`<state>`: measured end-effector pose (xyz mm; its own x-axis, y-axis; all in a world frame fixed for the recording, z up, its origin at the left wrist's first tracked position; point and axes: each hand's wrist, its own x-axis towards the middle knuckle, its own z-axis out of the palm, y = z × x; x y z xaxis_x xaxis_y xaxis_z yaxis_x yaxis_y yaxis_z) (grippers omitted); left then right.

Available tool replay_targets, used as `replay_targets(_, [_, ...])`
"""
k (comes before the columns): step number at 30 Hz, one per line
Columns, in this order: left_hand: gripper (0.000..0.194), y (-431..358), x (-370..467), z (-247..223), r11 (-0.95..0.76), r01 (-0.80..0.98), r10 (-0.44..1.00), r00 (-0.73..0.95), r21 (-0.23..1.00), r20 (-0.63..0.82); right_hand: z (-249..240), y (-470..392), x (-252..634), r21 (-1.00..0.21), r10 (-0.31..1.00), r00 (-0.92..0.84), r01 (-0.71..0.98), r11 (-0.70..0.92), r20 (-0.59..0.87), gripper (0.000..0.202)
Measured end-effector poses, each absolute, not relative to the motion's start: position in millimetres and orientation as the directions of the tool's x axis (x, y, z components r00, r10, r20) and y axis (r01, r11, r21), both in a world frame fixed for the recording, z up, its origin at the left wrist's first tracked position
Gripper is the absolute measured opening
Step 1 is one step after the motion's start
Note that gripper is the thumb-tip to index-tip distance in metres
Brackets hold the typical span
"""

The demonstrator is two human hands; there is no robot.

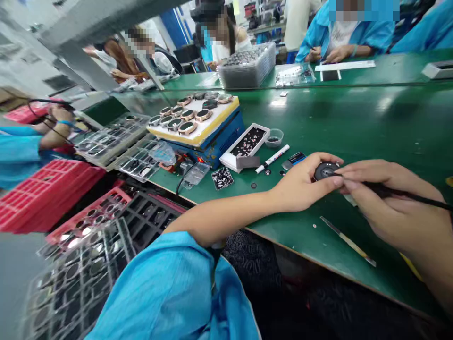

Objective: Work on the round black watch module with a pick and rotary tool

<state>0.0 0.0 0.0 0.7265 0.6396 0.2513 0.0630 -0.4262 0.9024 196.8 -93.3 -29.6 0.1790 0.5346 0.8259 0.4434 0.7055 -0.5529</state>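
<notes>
- The left hand (299,186) is closed round the rim of a dark disc (320,173), thumb on the near side, fingers on the far side.
- The disc is held above the green bench (339,125), in front of the person.
- The right hand (399,203) pinches a black tool (380,190) between thumb and fingers; its tip is at the disc's face, though whether it touches, I cannot tell.
- A thin stick (348,241) lies below the hands, near the bench edge.
- Left of the hands lie a marker (272,159) and a white box (229,161) of small parts.
- Beyond these, watch cases (188,127) sit atop a blue machine (224,134).
</notes>
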Motion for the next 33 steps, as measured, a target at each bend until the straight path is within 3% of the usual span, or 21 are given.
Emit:
replay_targets(14, [0.080, 7.8, 3.0, -12.8, -0.453, -0.074, 0.548, 0.763, 0.888, 0.343, -29.2, -96.7, 200.8, -0.670, 0.655, 0.176, 0.333, 0.663, 0.735, 0.014])
replay_targets(27, [0.082, 0.4, 3.7, -9.2, -0.413, -0.029, 0.607, 0.736, 0.910, 0.299, -27.4, -96.6, 199.8, -0.642, 0.631, 0.160, 0.341, 0.686, 0.759, 0.012])
replay_targets(33, [0.082, -1.3, 4.2, -9.0, -0.377, -0.011, 0.618, 0.742, 0.926, 0.260, -27.5, -95.4, 201.2, -0.689, 0.670, 0.182, 0.308, 0.656, 0.719, 0.009])
